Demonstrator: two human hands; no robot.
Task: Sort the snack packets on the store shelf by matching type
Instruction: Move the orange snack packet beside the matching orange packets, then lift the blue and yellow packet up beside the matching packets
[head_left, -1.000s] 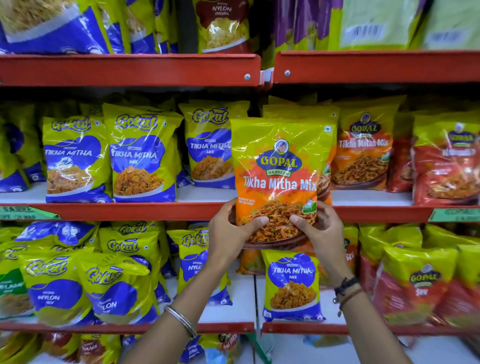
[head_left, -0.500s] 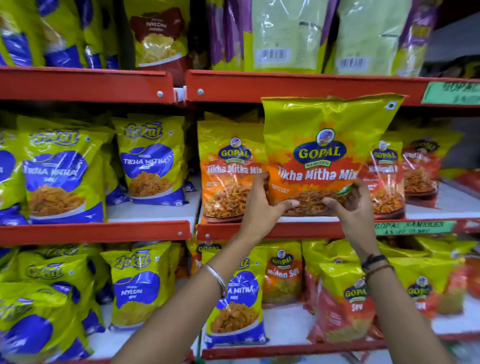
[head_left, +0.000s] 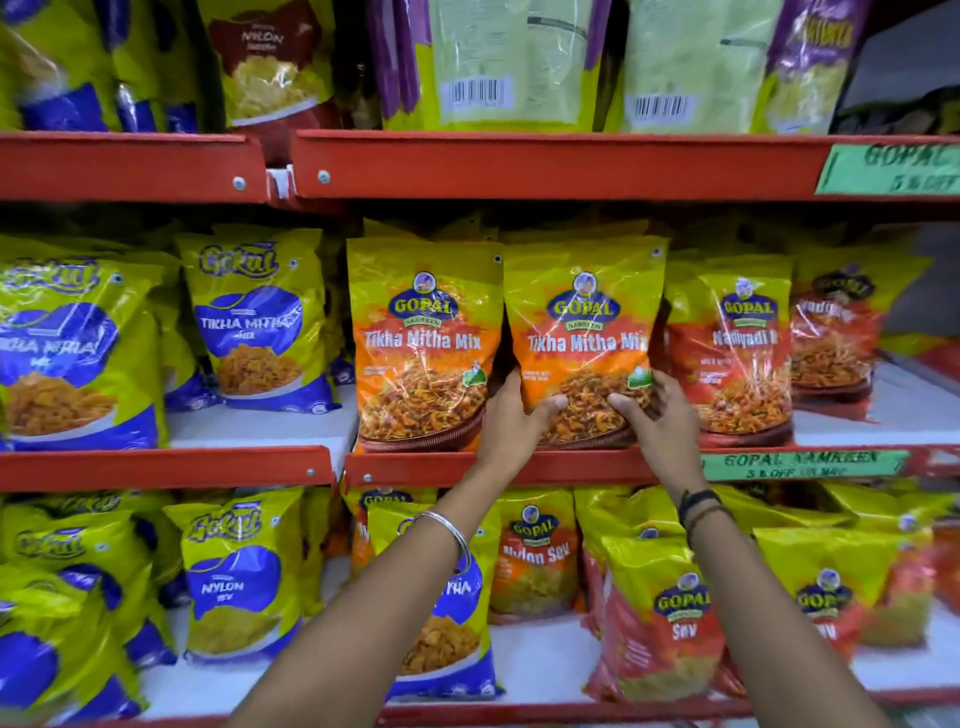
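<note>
Packet: Gopal Tikha Mitha Mix packet (head_left: 582, 332) upright on the middle shelf (head_left: 519, 465), pinched low between both hands.
Hands: left hand (head_left: 511, 415) and right hand (head_left: 657, 415) grasping its bottom corners.
Beside left hand: matching packet (head_left: 423, 343), touching.
Beside right hand: Nadiyadi packet (head_left: 737, 358).
Risk: I reckon it flops forward if I release early, it's top-heavy and slippery.

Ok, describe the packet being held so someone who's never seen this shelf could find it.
Look at the middle red shelf, right section. Two orange Gopal Tikha Mitha Mix packets stand side by side there. It is the right-hand one, beside the red Nadiyadi packet, and the only one with both hands, left and right, gripping its bottom.
</note>
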